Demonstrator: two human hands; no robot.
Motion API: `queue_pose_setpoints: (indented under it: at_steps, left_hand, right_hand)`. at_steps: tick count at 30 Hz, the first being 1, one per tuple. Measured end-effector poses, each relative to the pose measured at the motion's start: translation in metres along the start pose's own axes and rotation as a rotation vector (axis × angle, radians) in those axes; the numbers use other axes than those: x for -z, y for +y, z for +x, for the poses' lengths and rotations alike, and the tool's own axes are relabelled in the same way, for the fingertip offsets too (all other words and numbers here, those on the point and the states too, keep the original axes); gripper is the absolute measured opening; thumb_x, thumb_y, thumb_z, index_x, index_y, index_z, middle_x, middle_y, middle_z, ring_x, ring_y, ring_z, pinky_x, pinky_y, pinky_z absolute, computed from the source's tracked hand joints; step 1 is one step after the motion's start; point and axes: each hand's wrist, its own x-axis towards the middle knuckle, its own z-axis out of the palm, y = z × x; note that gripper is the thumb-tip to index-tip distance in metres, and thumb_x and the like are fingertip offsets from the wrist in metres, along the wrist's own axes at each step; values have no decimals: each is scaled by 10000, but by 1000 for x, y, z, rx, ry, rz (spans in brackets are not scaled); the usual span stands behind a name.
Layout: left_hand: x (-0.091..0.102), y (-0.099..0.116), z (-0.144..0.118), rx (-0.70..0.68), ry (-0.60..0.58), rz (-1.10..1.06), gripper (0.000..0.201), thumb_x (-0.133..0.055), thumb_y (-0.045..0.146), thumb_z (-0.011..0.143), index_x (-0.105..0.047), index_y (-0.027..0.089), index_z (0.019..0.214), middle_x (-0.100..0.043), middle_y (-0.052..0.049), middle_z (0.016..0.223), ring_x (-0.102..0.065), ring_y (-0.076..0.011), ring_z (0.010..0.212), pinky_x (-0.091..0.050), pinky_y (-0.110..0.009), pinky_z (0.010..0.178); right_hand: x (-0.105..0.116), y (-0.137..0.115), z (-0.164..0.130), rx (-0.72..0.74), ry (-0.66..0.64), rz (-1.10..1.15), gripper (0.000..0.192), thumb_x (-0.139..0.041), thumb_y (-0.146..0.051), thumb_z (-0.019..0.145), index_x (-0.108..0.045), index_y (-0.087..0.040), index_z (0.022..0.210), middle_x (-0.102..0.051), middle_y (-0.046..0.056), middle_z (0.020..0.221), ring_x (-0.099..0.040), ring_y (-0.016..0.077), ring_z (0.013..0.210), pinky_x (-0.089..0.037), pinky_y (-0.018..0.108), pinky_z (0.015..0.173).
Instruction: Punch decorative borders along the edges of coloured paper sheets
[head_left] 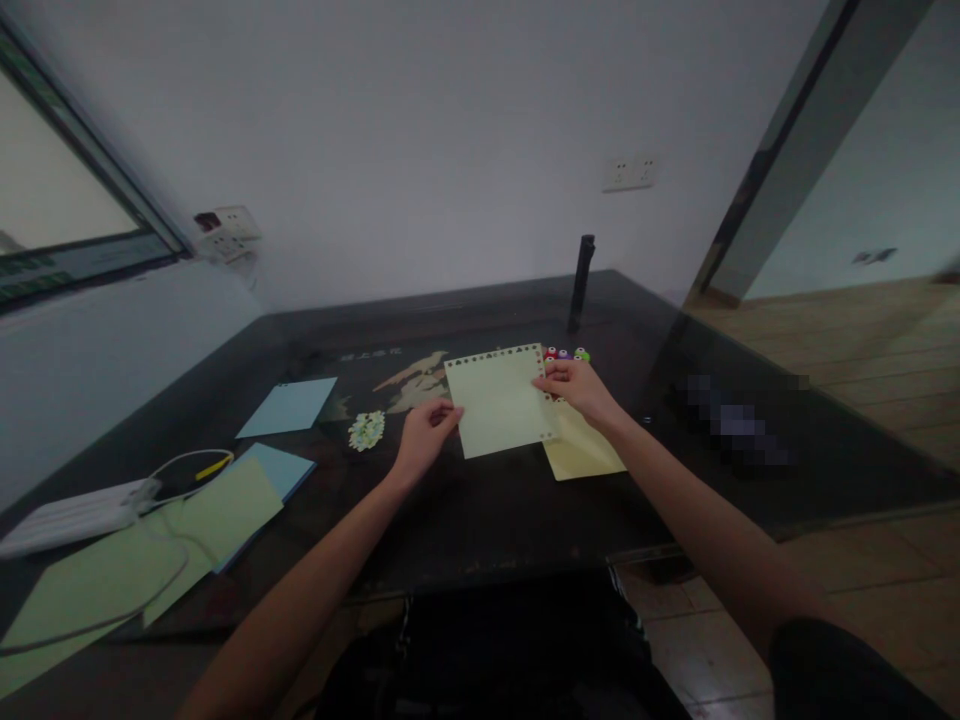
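Note:
Between my two hands a pale green sheet of paper point(499, 405) is held up over the dark table. Small punched shapes run along its top edge and down its right edge. My left hand point(433, 422) pinches the sheet at its left side. At the upper right edge, my right hand point(571, 385) pinches it between thumb and fingers. A yellow sheet point(581, 445) lies on the table, partly under the green sheet and my right forearm. Behind my right hand sit several small colourful craft punches point(566, 354), partly hidden. A small pile of punched paper pieces point(367, 430) lies left of my left hand.
On the dark table point(480, 530), blue sheets point(289, 408) and green sheets point(232, 510) lie at the left, beside a white power strip point(82, 515) with a cable. A black upright object point(581, 283) stands at the back. The wall point(450, 180) borders the far edge.

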Motion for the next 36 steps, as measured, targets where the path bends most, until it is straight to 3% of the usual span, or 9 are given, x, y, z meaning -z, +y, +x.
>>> queue_pose_setpoints:
  at_steps: [7,13,17,23,29,33,36]
  left_hand:
    - [-33,27,4,-83,14,-139,345,-632,297,727,-400,195,961,-582,59,618,-564,-93,527,-456,-210,545]
    - [-75,39,12,-47,-171,-69,200,-597,257,751,-444,189,860,-580,48,599,-588,-104,513,-470,-218,519]
    - [-96,37,14,-16,-310,51,118,-592,193,743,-494,176,806,-580,45,538,-581,-107,473,-453,-215,503]
    - [-112,24,15,-21,-353,258,179,-623,174,724,-513,178,865,-604,43,546,-604,-125,492,-459,-239,555]
    - [-113,20,12,-76,-366,504,238,-618,210,746,-504,188,954,-643,-1,636,-632,-182,605,-461,-291,651]
    - [-113,30,-2,-186,-344,699,172,-553,255,811,-543,187,968,-646,-62,777,-625,-221,759,-460,-329,722]
    - [-117,36,-20,-374,-422,726,173,-528,285,839,-572,186,974,-624,-96,982,-579,-237,962,-448,-360,843]
  right_hand:
    - [39,-9,-22,5,92,11,284,-718,-402,623,-580,-166,701,-557,-6,591,-492,110,533,-415,272,542]
    - [82,5,-38,-44,194,-31,347,-732,-422,598,-614,-161,795,-597,-4,594,-510,118,505,-406,261,502]
    - [101,23,-51,-87,201,-197,383,-719,-392,605,-622,-152,886,-589,-17,565,-513,125,487,-400,259,493]
    - [107,50,-60,-111,129,-364,380,-671,-360,649,-622,-142,957,-601,-15,556,-545,148,510,-420,266,516]
    - [100,59,-60,-122,100,-497,331,-654,-305,665,-632,-145,954,-620,-7,572,-567,157,539,-428,271,557]
    - [98,58,-60,-119,119,-549,273,-648,-283,669,-640,-162,913,-629,-11,578,-577,155,542,-424,269,565]
    - [98,57,-60,-112,126,-556,267,-653,-285,662,-644,-169,902,-629,-13,575,-577,153,535,-422,265,554]
